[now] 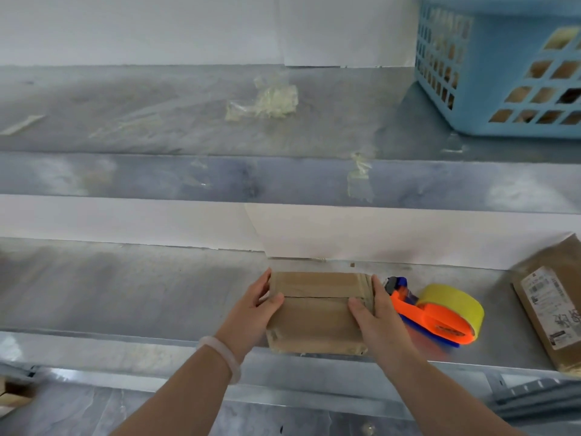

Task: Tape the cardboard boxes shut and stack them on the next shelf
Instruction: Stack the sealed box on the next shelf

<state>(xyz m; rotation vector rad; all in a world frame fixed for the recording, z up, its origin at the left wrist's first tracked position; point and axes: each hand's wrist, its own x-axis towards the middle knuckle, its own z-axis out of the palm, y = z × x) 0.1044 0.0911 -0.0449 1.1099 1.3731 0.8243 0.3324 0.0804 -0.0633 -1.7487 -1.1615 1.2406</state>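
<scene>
My left hand (256, 305) and right hand (374, 313) clamp the taped box (316, 322) by its sides, fingers (273, 302) wrapped on, ready to lift to the next shelf (157, 121).

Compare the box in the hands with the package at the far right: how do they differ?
The box is held on both sides, left hand and right hand; the package lies untouched. The box sits square to the shelf edge; the package lies angled and cut off by the frame. The package shows a printed label; the box shows only tape strips. Both are brown and rest on the same shelf.
</scene>
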